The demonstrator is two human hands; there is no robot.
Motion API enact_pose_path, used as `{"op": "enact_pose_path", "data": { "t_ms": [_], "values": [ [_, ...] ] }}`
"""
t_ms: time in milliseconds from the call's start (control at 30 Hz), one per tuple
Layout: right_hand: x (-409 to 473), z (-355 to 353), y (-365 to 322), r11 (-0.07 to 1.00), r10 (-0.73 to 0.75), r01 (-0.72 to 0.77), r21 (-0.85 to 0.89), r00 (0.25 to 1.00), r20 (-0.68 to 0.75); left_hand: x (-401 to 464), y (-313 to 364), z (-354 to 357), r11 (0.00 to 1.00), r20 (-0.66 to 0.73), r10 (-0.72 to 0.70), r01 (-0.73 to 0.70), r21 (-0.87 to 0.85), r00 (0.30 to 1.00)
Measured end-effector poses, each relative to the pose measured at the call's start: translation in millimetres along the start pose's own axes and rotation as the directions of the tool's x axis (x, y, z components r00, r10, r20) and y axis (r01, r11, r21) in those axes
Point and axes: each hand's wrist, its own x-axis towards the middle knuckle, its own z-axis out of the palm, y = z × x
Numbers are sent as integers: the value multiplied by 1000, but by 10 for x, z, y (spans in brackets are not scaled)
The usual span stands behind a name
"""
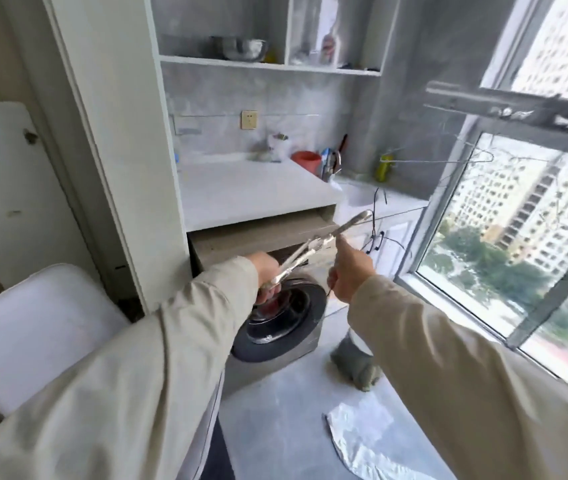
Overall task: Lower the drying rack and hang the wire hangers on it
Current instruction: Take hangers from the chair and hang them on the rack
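Roughly by size, largest first. Grey metal drying rack [532, 112] runs across the upper right in front of the window [532, 220], well above and to the right of both hands; it looks already lowered to reach. Its long axis runs left to right, rising slightly away from the hands. One thin wire hanger [448, 162] hangs from it below the bar, blurred; a second faint wire shape may hang beside it, cannot tell.

Front-loading washing machine [275, 327] sits below and behind the hands, under a white countertop [251, 192].

Left hand [267, 277] grips the near end of a long silvery metal crank handle [324, 244], fingers curled round it. The handle points up and away to the right, towards the rack, its far tip past the right hand. Right hand [350, 271] is just to the right of the handle's middle, index finger raised and touching or nearly touching the shaft; its lower fingers pinch a thin dark wire [331, 289], likely part of a hanger. Beyond the tip, dark wire hangers [377, 233] dangle; count unclear, at least one.

Judgement: right hand is nearer the rack, so the hanging move goes up and right from that grip.

Counts: one rack, one handle, two hands, one clear hanger on the rack.
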Motion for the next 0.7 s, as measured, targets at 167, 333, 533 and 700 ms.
{"op": "enact_pose_path", "data": {
  "t_ms": [167, 333, 533, 700],
  "values": [
    [-19, -868, -470, 975, -47, 54, 215, 998, -41, -404, 652, 793, 993, 269, 85, -103, 54, 959],
    [145, -1781, -774, 965, -60, 87, 248, 992, -111, -567, 1162, 1616, 966, 281, 216, -246, 74, 935],
    [296, -2623, -1055, 976, -10, 17, 218, 999, -36, -660, 1764, 2354, 919, 385, 233, -331, 212, 893],
    [583, -3521, -1205, 959, 60, -42, 279, 997, -57, -711, 2192, 3124, 872, 369, 209, -344, 349, 906]
  ]
}}
